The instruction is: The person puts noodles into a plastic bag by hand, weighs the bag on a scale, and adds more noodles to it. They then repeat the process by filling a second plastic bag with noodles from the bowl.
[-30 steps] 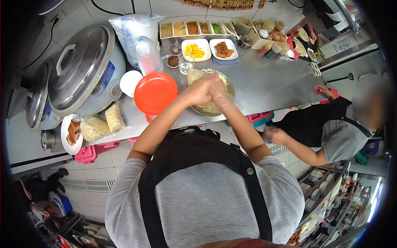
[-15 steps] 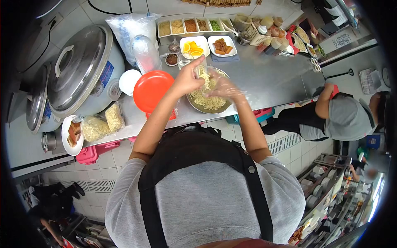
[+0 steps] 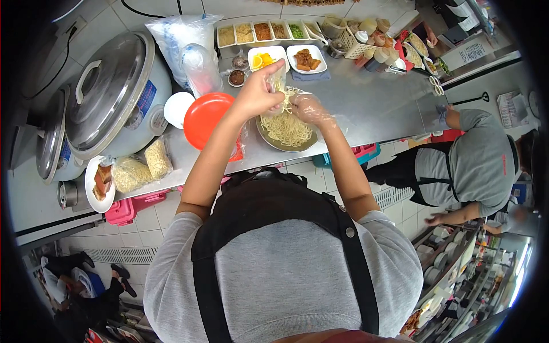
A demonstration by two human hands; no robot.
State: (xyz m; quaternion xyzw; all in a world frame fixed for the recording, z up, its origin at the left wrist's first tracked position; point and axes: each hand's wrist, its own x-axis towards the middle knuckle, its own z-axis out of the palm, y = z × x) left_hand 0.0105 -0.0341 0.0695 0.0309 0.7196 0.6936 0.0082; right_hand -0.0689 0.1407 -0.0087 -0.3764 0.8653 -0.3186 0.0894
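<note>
My left hand (image 3: 262, 98) is closed around a small clear plastic bag (image 3: 278, 80), its thumb pointing up. Pale noodles (image 3: 287, 130) fill a round metal bowl (image 3: 269, 143) on the counter below both hands. Wearing a clear plastic glove, my right hand (image 3: 309, 110) pinches a clump of these noodles at the bag's mouth, just above the bowl. Some strands hang between the hands and the heap. Just left of the bowl lies an orange-red plate (image 3: 206, 120), partly behind my left forearm.
On the steel counter (image 3: 377, 103) stand a white dish of orange slices (image 3: 264, 59), a dish of brown chunks (image 3: 307, 60) and a topping tray (image 3: 263, 32). Large lidded pots (image 3: 114, 97) and bagged noodles (image 3: 158, 159) are at left. A co-worker (image 3: 477, 160) stands at right.
My right hand has moved in toward my left hand, its fingers now gathered on noodles at the bag. The co-worker at right has turned and stretched an arm out.
</note>
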